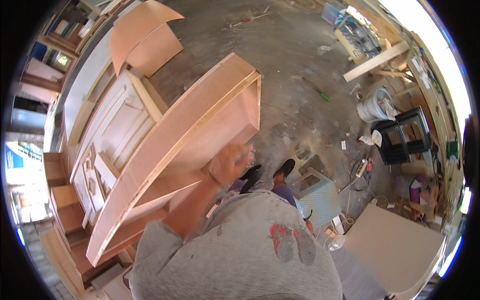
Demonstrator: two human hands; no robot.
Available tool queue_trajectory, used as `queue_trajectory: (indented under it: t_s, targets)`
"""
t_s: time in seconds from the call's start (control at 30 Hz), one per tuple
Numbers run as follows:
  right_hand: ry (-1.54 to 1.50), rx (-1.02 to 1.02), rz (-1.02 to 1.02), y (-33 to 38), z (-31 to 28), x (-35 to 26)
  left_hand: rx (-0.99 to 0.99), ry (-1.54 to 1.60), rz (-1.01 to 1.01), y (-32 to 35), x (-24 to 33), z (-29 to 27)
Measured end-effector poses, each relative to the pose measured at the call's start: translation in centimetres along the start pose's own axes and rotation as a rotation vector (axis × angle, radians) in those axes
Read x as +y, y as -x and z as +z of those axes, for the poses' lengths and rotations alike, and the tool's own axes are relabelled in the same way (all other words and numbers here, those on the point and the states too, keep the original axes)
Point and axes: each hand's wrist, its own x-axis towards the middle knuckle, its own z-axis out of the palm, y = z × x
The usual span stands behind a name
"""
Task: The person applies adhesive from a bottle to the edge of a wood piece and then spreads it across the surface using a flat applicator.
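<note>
A large wooden cabinet carcass (195, 107) stands at an angle on my left, its long pale side panel uppermost and its inside facing me. My left forearm reaches forward along its open side, and my left hand (231, 164) is beside the inner panel. Motion smears the fingers; I cannot tell whether they touch the wood. A thin shelf or divider (165, 197) shows inside the carcass near my forearm. My right hand is not visible; only a sliver of skin shows past the right side of my grey shirt.
Curved plywood sheets (150, 45) and a pale panelled piece (122, 122) lie beyond the cabinet. To the right are a patterned blue box (320, 200), a power strip with cables (361, 168), a white bucket (375, 105), a black frame (404, 137) and a beige board (392, 245).
</note>
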Motion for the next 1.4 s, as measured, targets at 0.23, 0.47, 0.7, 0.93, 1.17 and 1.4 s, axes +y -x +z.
queue_trajectory:
  t_s: [0.23, 0.47, 0.7, 0.93, 1.17, 1.4]
  targets:
    - [-0.249, -0.029, -0.102, -14.1, -8.8, 3.0, 0.461, -0.543, 0.048, -18.2, -4.3, -2.4]
    - [-0.336, 0.085, 0.205, -15.8, -17.6, -1.8, 0.143, -0.73, 0.215, -16.4, -5.5, -2.8]
    - [-0.291, -0.029, 0.25, -17.0, -18.1, -1.8, 0.096, -0.772, 0.137, -15.1, -2.5, -2.7]
    - [-0.159, -0.138, 0.108, -20.0, -16.1, -5.5, -0.1, -0.604, -0.532, -9.0, 0.0, -5.5]
    - [-0.114, -0.119, 0.102, -21.8, -17.6, -12.5, 0.246, -0.784, -0.248, -9.8, -1.3, -3.1]
    - [-0.084, -0.058, 0.181, -21.6, -18.8, -13.9, 0.089, -0.443, -0.166, -6.9, 3.8, 1.7]
